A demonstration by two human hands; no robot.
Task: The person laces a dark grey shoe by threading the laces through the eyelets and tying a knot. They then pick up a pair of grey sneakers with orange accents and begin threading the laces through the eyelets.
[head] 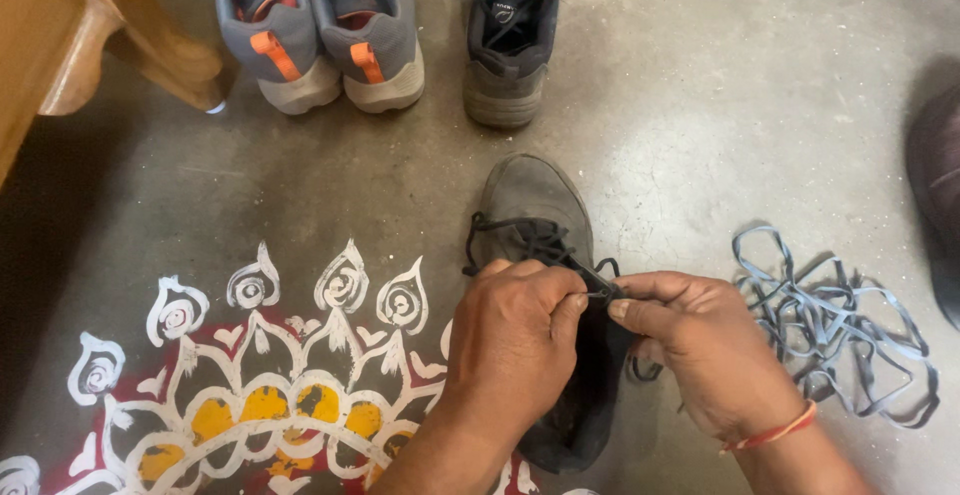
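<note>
A dark grey shoe [533,205] lies on the concrete floor in front of me, toe pointing away. My left hand [512,340] rests over its middle, thumb and finger pinching the black lace [520,237] near the eyelets. My right hand [700,345], with a red thread band at the wrist, pinches the same lace from the other side, fingertips almost touching the left ones. The shoe's heel opening shows below my hands.
A pair of grey shoes with orange tabs [320,25] and a single dark shoe [510,35] stand at the far side. A loose pile of grey laces [830,325] lies right. A wooden furniture leg [120,35] stands far left; a painted floor pattern [250,385] spreads lower left.
</note>
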